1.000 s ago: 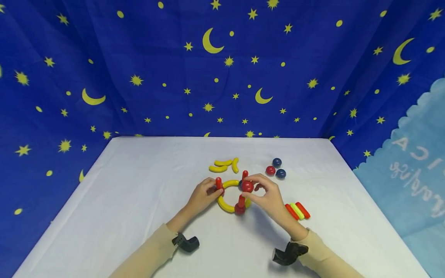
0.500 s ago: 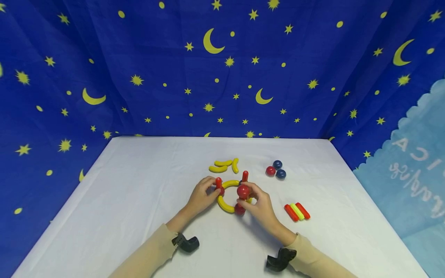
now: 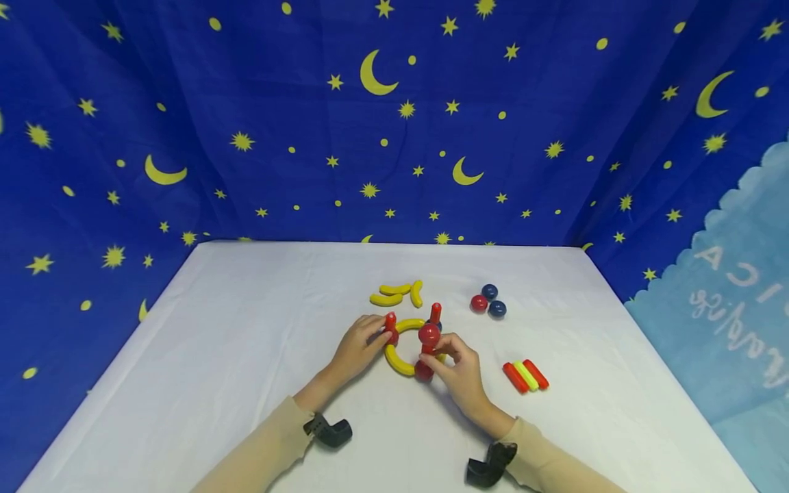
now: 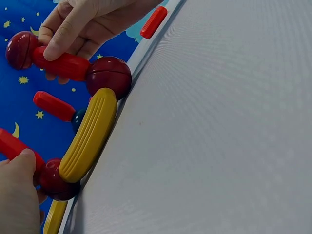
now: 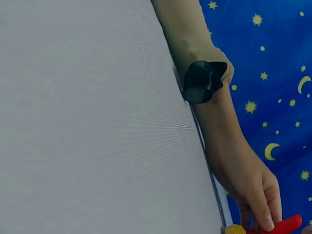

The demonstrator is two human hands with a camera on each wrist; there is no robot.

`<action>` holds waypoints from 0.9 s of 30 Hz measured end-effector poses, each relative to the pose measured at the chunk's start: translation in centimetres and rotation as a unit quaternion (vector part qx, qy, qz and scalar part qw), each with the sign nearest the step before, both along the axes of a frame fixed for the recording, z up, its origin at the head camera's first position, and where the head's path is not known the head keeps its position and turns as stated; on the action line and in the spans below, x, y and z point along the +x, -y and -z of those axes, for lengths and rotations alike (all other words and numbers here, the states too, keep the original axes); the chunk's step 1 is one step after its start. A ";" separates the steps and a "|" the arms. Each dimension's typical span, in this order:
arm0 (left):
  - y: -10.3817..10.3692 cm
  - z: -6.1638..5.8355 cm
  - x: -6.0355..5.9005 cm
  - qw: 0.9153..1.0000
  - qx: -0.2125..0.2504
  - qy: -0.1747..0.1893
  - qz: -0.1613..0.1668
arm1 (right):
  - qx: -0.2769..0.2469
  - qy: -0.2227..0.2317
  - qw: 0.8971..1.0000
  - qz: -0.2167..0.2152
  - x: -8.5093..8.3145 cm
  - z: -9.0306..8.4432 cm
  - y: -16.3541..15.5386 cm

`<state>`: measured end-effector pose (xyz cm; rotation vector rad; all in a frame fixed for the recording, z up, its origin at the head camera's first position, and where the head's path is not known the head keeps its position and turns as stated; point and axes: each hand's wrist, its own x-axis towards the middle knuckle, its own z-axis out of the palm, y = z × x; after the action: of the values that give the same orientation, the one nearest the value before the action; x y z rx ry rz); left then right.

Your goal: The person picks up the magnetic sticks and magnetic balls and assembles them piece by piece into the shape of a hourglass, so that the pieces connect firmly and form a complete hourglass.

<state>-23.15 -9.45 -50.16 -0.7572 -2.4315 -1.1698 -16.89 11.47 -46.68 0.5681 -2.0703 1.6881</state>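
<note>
Yellow curved sticks (image 3: 399,362) joined by balls form a ring on the table, with red rods standing up from it. My left hand (image 3: 356,349) pinches the left red rod (image 4: 17,146) just above its red ball (image 4: 54,179). At the near side my right hand (image 3: 461,375) pinches another upright red rod (image 4: 63,63) between thumb and fingers. A red ball (image 3: 429,335) sits on that rod's top, and a second red ball (image 4: 109,77) is at its foot. Behind it stands a third red rod (image 3: 435,313) on a blue ball, partly hidden.
Several loose yellow curved sticks (image 3: 387,300) lie beyond the ring. Two blue balls (image 3: 497,309) and a red ball (image 3: 479,303) are to their right. Two red rods (image 3: 516,378) and a yellow-green rod (image 3: 526,376) lie right of my right hand. A blue starry cloth (image 3: 277,123) hangs behind.
My right hand has carried the red ball left and nearer, onto the near rod, then shifted its grip down from the ball to the rod. The left hand has stayed almost still.
</note>
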 end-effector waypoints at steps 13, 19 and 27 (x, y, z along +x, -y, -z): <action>-0.4 -0.3 0.4 0.986 -0.131 -0.105 0.019 | 0.080 -0.031 0.996 -0.014 0.0 -0.7 0.1; -0.5 -0.4 0.6 0.988 -0.129 -0.086 0.017 | 0.099 -0.020 0.995 -0.001 0.2 -0.8 0.1; -0.5 -0.3 0.6 0.995 -0.055 -0.067 0.042 | 0.087 -0.033 0.994 0.061 -1.1 1.7 -0.3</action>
<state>-22.52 -9.00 -49.86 -0.9470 -2.3889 -0.9866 -17.99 11.74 -48.34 0.5306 -2.1704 1.4118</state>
